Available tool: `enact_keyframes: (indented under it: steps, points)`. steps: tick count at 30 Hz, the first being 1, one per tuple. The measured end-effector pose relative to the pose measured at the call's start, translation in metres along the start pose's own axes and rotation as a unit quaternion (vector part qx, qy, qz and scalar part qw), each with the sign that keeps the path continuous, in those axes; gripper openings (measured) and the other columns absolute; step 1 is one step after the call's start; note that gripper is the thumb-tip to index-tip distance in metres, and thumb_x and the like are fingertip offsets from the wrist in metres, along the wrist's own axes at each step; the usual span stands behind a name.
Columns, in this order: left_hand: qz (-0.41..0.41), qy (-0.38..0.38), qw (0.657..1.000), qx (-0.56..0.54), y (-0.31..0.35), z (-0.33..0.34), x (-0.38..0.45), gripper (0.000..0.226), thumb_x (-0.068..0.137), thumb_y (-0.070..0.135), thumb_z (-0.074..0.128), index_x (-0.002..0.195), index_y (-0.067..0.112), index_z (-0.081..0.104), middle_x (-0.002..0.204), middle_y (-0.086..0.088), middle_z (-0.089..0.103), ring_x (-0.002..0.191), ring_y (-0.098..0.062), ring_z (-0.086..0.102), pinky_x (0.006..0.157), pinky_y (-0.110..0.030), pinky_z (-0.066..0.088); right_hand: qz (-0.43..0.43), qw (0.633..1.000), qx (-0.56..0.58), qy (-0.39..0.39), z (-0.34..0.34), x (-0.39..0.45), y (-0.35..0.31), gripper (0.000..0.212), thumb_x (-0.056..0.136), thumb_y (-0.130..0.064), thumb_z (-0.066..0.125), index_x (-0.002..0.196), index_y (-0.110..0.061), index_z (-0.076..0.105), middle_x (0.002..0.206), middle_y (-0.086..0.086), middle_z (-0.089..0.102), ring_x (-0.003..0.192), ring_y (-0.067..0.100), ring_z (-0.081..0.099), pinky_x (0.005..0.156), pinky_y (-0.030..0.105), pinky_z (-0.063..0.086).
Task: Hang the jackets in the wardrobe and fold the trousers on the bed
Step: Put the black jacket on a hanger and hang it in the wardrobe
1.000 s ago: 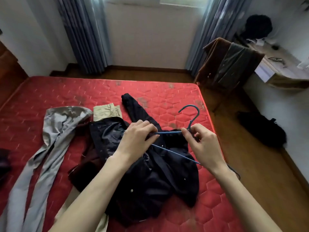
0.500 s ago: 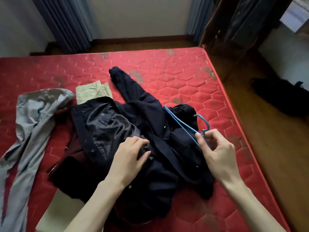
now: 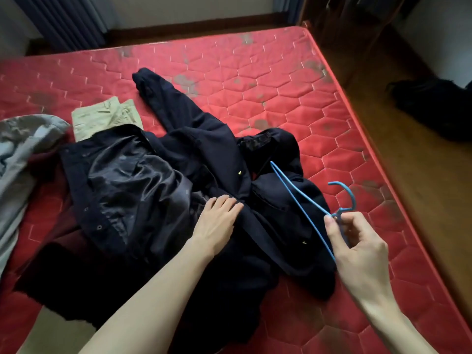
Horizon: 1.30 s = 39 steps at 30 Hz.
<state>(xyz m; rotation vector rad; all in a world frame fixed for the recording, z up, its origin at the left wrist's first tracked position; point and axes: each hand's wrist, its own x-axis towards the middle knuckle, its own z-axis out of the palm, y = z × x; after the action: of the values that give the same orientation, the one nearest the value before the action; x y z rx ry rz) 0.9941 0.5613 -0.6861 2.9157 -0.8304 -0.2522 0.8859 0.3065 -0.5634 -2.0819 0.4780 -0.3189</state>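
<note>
Right hand is pinching the thin blue hanger at its neck — left hand, fingers flat, is pressing the limp, slippery-lined jacket; collar likely the best hold.

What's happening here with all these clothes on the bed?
A person is getting a dark navy jacket ready to hang. It lies crumpled and open on the red mattress. The right hand pinches a blue wire hanger near its hook, with the hanger's far end over the jacket. The left hand rests flat on the fabric. The hanger is not yet inside the jacket. Beige trousers and a grey garment lie to the left.
</note>
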Motion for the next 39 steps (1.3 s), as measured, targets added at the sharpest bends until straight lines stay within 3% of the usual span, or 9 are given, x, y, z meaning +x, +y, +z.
enact_keyframes:
  steps: [7,14,19,23,27,30,33,36,39]
  points:
    - [0.033,0.081,0.996,0.006,0.002,0.021,0.024,0.017,0.08,0.009,0.078,0.089,0.021,0.069,0.098,0.003,0.066,0.101,-0.023,0.063,0.107,-0.038,0.039,0.011,1.0,0.007,-0.015,0.002,0.0,0.006,0.014,0.096,-0.024,0.07,0.084,-0.027,0.063,0.073,-0.002,0.067,0.066,0.023,0.063,0.064,0.035,0.049]
    - [0.022,0.187,0.976,-0.11,0.013,-0.029,0.03,0.007,0.103,0.017,0.055,0.097,0.017,0.058,0.084,0.002,0.056,0.08,-0.023,0.051,0.08,-0.036,0.046,0.04,0.996,-0.056,-0.062,0.005,-0.004,0.006,0.019,0.092,-0.026,0.075,0.095,-0.034,0.058,0.064,-0.003,0.058,0.057,0.016,0.055,0.061,0.036,0.048]
    - [0.045,0.184,0.973,-0.135,0.023,-0.098,0.02,0.024,0.105,0.027,0.037,0.094,0.018,0.056,0.079,0.005,0.063,0.075,-0.023,0.059,0.073,-0.029,0.032,0.03,0.987,-0.122,-0.098,0.02,-0.006,-0.024,0.052,0.081,-0.042,0.082,0.126,-0.039,0.057,0.107,-0.017,0.069,0.099,0.004,0.067,0.08,0.038,0.056]
    - [0.086,0.209,0.962,-0.154,0.031,-0.165,0.006,0.022,0.103,0.024,0.042,0.099,0.013,0.06,0.085,0.002,0.07,0.072,-0.027,0.064,0.066,-0.037,0.047,0.006,0.987,-0.125,-0.103,0.036,0.006,-0.061,0.059,0.081,-0.045,0.08,0.135,-0.038,0.057,0.118,-0.015,0.066,0.108,0.012,0.067,0.084,0.04,0.055]
    - [0.118,0.246,0.948,-0.164,0.035,-0.236,-0.009,0.02,0.1,0.024,0.046,0.108,0.014,0.062,0.092,0.004,0.071,0.078,-0.023,0.066,0.058,-0.038,0.049,0.016,0.992,-0.108,-0.06,0.034,0.024,-0.108,0.025,0.089,-0.048,0.074,0.105,-0.03,0.069,0.087,-0.003,0.071,0.092,0.032,0.068,0.069,0.041,0.046]
    - [0.113,0.235,0.955,-0.142,0.03,-0.282,-0.019,0.009,0.101,0.027,0.053,0.107,0.021,0.054,0.086,0.006,0.069,0.077,-0.024,0.066,0.057,-0.036,0.045,0.002,0.996,-0.074,-0.047,0.012,0.038,-0.148,0.021,0.091,-0.048,0.073,0.088,-0.028,0.067,0.06,-0.007,0.052,0.067,0.027,0.053,0.064,0.041,0.042]
    - [0.066,0.13,0.982,-0.119,0.013,-0.321,-0.029,0.037,0.095,0.046,0.064,0.115,0.021,0.046,0.082,0.006,0.064,0.075,-0.025,0.065,0.064,-0.038,0.045,-0.041,0.995,-0.074,-0.056,-0.016,0.043,-0.194,0.029,0.092,-0.046,0.072,0.074,-0.031,0.056,0.058,-0.006,0.05,0.062,0.021,0.049,0.061,0.04,0.038]
    - [0.041,0.034,0.997,-0.057,-0.006,-0.345,-0.04,0.043,0.091,0.026,0.069,0.123,0.014,0.042,0.091,-0.005,0.065,0.086,-0.041,0.066,0.068,-0.046,0.049,-0.083,0.988,-0.097,-0.084,-0.041,0.041,-0.242,0.023,0.092,-0.042,0.07,0.077,-0.032,0.056,0.065,-0.011,0.056,0.07,0.02,0.057,0.064,0.035,0.037]
    - [-0.004,0.048,0.993,-0.105,-0.014,-0.375,-0.053,0.032,0.086,0.01,0.065,0.109,0.012,0.043,0.096,-0.015,0.068,0.093,-0.047,0.064,0.071,-0.051,0.05,-0.111,0.984,-0.097,-0.095,-0.06,0.039,-0.288,0.03,0.092,-0.038,0.07,0.073,-0.025,0.051,0.064,-0.009,0.054,0.065,0.017,0.052,0.063,0.035,0.032]
